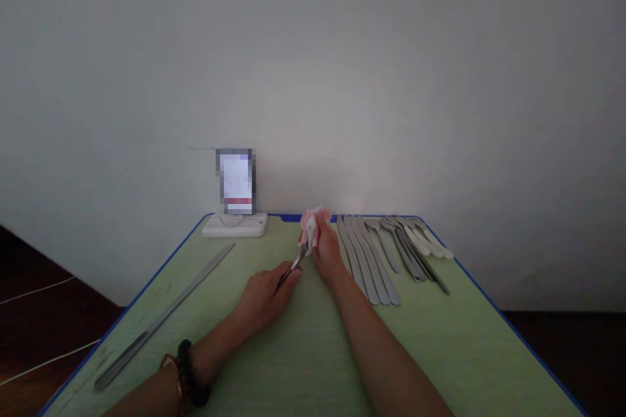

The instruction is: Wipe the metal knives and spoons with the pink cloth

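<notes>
Near the middle of the table, my left hand [268, 296] is closed around the handle of a shiny metal piece of cutlery [295, 262]. Its far end goes into a crumpled pink and white cloth [310, 228], so I cannot tell which kind it is. My right hand [327, 247] grips that cloth, bunched around the hidden end. To the right of my right hand lie several table knives [364, 260] side by side. One long table knife [166, 316] lies apart, slanting along the left side of the table.
Spoons [386, 244], more metal cutlery [415, 254] and white-handled pieces [430, 241] lie at the right. A phone with a blurred screen [237, 181] stands at the back left on a white base [235, 226]. The green table [303, 371] has a blue edge; a wall [342, 78] rises behind.
</notes>
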`<state>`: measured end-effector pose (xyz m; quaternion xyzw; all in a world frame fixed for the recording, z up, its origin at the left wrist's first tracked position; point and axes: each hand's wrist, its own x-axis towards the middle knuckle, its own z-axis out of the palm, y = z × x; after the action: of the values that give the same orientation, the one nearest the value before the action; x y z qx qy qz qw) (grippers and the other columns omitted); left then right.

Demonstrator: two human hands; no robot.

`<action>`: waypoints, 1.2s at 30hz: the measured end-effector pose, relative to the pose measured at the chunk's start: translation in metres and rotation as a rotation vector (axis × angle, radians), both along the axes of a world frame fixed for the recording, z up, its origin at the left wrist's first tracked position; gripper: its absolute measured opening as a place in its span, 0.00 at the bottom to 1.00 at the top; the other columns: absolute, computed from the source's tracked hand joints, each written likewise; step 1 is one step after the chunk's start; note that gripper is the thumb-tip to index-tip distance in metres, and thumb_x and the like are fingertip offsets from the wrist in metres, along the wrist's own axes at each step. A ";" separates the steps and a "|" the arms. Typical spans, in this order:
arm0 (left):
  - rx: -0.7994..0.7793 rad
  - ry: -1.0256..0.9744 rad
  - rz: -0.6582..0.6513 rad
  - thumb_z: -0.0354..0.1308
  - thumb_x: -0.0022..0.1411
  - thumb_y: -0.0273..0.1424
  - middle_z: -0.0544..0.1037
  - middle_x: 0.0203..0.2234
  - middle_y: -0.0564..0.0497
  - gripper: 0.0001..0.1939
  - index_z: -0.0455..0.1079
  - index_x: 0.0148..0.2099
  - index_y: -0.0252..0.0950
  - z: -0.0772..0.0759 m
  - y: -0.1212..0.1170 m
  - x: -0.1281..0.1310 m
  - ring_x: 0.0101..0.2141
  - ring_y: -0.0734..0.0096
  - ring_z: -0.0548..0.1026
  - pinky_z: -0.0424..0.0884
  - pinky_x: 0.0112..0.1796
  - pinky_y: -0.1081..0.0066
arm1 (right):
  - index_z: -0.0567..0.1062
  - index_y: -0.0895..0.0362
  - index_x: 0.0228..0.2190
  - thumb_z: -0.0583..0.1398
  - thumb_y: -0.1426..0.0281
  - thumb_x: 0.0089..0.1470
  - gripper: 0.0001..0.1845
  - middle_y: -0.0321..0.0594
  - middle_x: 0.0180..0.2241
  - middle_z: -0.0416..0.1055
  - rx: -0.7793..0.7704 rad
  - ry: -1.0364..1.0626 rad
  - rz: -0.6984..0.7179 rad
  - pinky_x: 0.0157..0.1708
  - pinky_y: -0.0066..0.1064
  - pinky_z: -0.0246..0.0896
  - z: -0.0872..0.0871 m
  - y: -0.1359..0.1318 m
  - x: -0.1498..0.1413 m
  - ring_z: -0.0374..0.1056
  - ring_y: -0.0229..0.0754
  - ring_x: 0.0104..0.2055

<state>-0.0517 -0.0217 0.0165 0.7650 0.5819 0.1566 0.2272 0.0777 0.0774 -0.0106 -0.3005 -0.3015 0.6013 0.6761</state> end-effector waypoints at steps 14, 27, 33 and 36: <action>-0.169 -0.793 0.158 0.43 0.63 0.51 0.66 0.18 0.59 0.28 0.63 0.52 0.35 -0.005 -0.001 -0.021 0.19 0.75 0.63 0.59 0.21 0.76 | 0.68 0.55 0.23 0.57 0.58 0.53 0.14 0.29 0.16 0.67 -0.091 0.347 -0.043 0.21 0.26 0.61 0.006 0.010 0.012 0.63 0.33 0.18; -0.242 -0.919 0.029 0.53 0.59 0.49 0.78 0.29 0.47 0.22 0.65 0.40 0.33 -0.022 0.008 -0.021 0.25 0.70 0.74 0.67 0.21 0.75 | 0.71 0.56 0.21 0.63 0.52 0.46 0.20 0.33 0.17 0.69 -0.017 0.136 0.088 0.27 0.28 0.62 0.005 0.003 0.005 0.66 0.36 0.23; -0.148 -0.665 0.029 0.49 0.62 0.46 0.73 0.17 0.56 0.19 0.64 0.28 0.35 -0.022 0.013 -0.030 0.14 0.79 0.65 0.60 0.18 0.78 | 0.75 0.60 0.25 0.62 0.50 0.46 0.23 0.38 0.21 0.72 0.076 -0.227 0.460 0.28 0.29 0.60 0.008 -0.016 -0.009 0.67 0.38 0.25; -0.097 -0.607 0.016 0.48 0.63 0.45 0.71 0.16 0.57 0.20 0.63 0.26 0.36 -0.020 0.012 -0.031 0.14 0.79 0.65 0.59 0.18 0.78 | 0.76 0.61 0.27 0.62 0.50 0.45 0.24 0.38 0.22 0.73 0.118 -0.293 0.558 0.28 0.29 0.60 0.009 -0.021 -0.008 0.66 0.38 0.25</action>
<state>-0.0826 -0.0095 -0.0032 0.6670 0.5003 0.3515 0.4257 0.0692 0.0568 -0.0019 -0.2501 -0.5008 0.6952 0.4509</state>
